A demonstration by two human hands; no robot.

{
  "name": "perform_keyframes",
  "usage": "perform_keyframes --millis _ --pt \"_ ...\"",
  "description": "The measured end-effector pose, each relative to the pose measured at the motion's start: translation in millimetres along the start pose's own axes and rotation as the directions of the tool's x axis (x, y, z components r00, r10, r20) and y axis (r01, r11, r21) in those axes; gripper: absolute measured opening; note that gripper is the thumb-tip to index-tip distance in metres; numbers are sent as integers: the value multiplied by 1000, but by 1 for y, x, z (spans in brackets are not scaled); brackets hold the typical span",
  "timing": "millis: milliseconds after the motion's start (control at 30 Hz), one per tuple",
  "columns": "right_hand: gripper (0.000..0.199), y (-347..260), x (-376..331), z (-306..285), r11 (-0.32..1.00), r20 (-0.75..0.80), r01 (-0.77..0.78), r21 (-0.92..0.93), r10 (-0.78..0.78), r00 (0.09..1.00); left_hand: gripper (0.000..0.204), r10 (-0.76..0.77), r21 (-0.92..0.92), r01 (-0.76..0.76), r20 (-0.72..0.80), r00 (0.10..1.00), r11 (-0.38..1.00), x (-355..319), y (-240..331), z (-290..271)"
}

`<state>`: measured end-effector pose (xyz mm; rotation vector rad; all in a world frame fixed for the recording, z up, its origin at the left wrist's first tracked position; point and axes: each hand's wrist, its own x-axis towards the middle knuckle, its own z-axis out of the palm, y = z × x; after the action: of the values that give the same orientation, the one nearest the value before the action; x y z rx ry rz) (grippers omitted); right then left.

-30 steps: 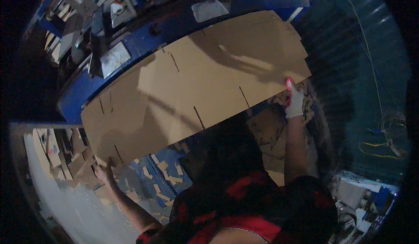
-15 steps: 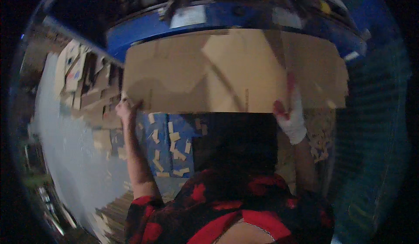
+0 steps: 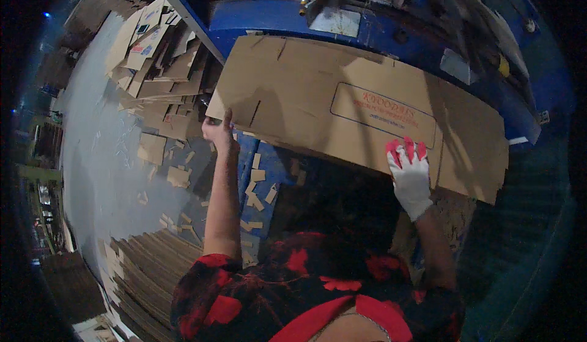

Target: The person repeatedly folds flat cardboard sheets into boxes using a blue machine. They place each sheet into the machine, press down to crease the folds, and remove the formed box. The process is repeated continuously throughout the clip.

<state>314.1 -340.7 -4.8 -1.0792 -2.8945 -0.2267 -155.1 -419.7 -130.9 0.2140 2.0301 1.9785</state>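
A long flat cardboard sheet (image 3: pixel 293 79) slants across the view, its far side against the blue machine. Printed lettering inside a dark outline shows on its upper face, and slots cut into its edges. My bare left hand (image 3: pixel 220 133) grips the near left corner, thumb on top and the other fingers partly hidden below. My right hand (image 3: pixel 411 180), in a white glove with red fingertips, lies palm down on the near edge toward the right. Its fingers are stretched out and slightly apart on the board; the thumb is hidden.
The blue machine (image 3: pixel 263 17) with metal parts spans the far side. A heap of cardboard scraps (image 3: pixel 165 67) lies at far left, with small offcuts (image 3: pixel 178 177) scattered on the grey floor (image 3: pixel 92 177). Stacked cardboard sheets (image 3: pixel 150 281) stand near left.
A printed face is up now, where a plain face showed before. My right hand has shifted from a thumb-on-top hold to fingers flat on the board. The view has turned, tilting the scene.
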Motion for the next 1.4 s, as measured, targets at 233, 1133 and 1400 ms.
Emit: perform_keyframes --millis 233,1133,1400 --pt "43 0 -49 -25 997 -43 -58 40 60 997 33 -230 -352 318 270 935 880 -73 55 9" --pt "48 216 78 45 992 -432 -124 21 121 894 50 553 -14 -986 829 81 165 -47 86 258" --pt "47 335 228 37 992 -191 -123 28 126 973 42 436 314 -949 852 290 19 -24 130 421"
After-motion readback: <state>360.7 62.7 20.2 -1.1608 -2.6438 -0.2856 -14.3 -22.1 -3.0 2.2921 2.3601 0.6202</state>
